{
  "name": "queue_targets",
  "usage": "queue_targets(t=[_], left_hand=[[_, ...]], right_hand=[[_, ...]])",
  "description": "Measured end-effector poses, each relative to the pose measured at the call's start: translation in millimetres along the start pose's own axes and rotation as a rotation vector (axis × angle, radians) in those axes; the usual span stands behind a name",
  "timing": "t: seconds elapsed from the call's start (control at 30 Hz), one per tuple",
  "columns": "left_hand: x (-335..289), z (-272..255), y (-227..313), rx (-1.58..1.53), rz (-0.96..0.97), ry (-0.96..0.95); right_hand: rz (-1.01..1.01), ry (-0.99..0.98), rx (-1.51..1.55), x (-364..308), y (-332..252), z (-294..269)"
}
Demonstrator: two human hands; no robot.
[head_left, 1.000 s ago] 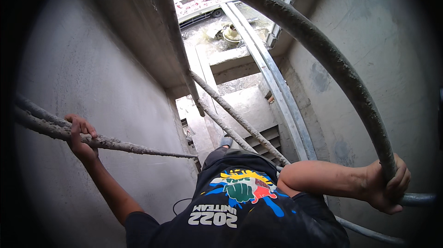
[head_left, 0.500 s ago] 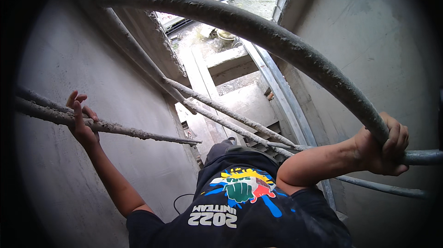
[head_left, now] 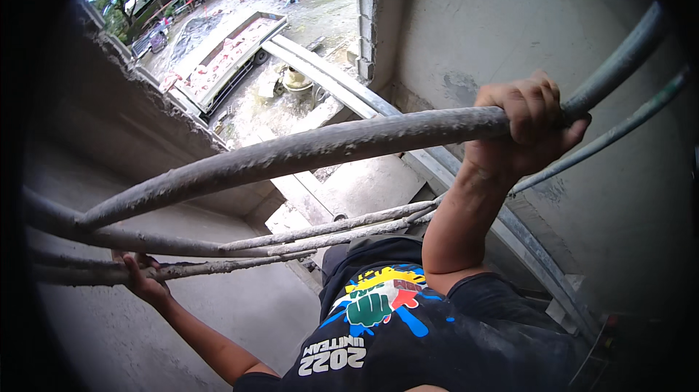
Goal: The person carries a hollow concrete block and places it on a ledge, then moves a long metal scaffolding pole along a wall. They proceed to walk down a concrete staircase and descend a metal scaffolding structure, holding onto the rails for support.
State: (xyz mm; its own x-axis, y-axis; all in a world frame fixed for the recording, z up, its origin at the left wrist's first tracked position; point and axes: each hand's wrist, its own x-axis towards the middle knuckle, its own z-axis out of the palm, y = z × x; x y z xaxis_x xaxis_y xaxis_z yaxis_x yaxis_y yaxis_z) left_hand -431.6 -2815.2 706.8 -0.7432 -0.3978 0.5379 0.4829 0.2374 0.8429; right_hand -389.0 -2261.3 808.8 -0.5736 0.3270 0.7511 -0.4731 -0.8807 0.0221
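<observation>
My right hand (head_left: 518, 121) is wrapped round a thick grey metal pipe (head_left: 313, 150), crusted with dried cement, that slants across the view at chest height. Lower down on the left, my left hand (head_left: 148, 280) grips a thinner cement-coated pipe (head_left: 218, 267), its thumb in front and its fingers partly hidden behind. Just above that hand runs another crusted pipe (head_left: 164, 241), which joins the thick one at the far left. Thin pipes (head_left: 357, 223) continue from there toward my right forearm.
Bare concrete walls (head_left: 502, 35) rise on both sides. Long metal channels (head_left: 328, 75) slope down through a rough-edged opening. Outside are a flatbed truck (head_left: 226, 57) with a pinkish load, a cement mixer (head_left: 295, 80) and several people, some in orange.
The view has tilted up, showing more of the yard outside. My right hand stays on the thick pipe, now higher in view; my left hand appears lower, its fingers now closer round its pipe.
</observation>
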Motion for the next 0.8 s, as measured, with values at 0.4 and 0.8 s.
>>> queue_targets(t=[0.4, 0.8], left_hand=[[44, -105, -91, 0.166, -0.251, 0.135], [2, -33, -72, 0.289, -0.096, 0.161]], right_hand=[[0.148, 0.237, 0.258, 70, 138, -76], [0.26, 0.205, 0.482, 84, 194, -144]])
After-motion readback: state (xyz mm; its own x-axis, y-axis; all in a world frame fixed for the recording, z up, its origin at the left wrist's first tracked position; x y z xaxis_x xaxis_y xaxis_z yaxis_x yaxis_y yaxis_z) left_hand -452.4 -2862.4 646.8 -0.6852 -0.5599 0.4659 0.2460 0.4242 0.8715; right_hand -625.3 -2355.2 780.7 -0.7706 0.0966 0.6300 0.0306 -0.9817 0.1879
